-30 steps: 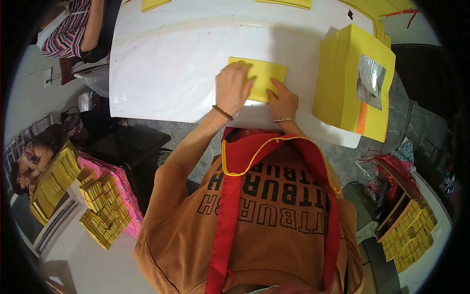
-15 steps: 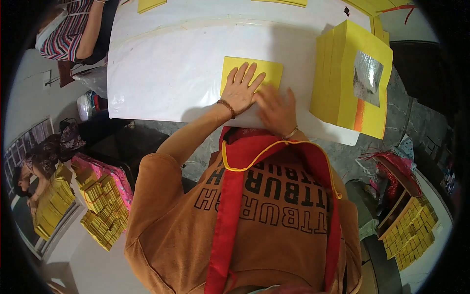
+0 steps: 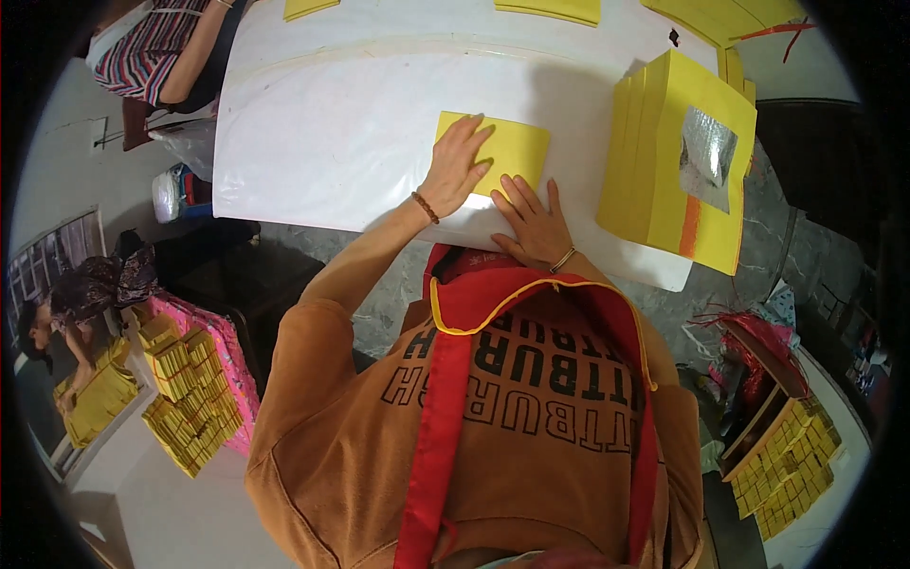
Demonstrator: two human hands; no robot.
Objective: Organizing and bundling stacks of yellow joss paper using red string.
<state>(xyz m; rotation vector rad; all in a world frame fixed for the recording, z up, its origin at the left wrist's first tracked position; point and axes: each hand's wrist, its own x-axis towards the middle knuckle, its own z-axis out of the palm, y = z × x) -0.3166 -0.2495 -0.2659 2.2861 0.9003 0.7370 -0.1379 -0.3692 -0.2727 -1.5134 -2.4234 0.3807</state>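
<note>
A flat yellow folded sheet (image 3: 517, 147) lies on the white-covered table (image 3: 322, 133) in front of me. On its left edge rests my left hand (image 3: 459, 161), fingers a little bent and apart, a beaded bracelet at the wrist. My right hand (image 3: 533, 220) lies along the sheet's near edge with fingers stretched out, its fingertips touching the yellow surface. A thin bangle circles that wrist. Neither hand grasps anything.
To the right stands a thick stack of yellow sheets (image 3: 645, 161) with a silvery patch on its side face. More yellow sheets (image 3: 550, 9) lie along the far side. Bundled yellow stacks (image 3: 194, 389) sit at left. Two other people are at the left.
My left hand has shifted left from the sheet's middle to its left edge. My right hand, blurred before, now lies spread at the near edge.
</note>
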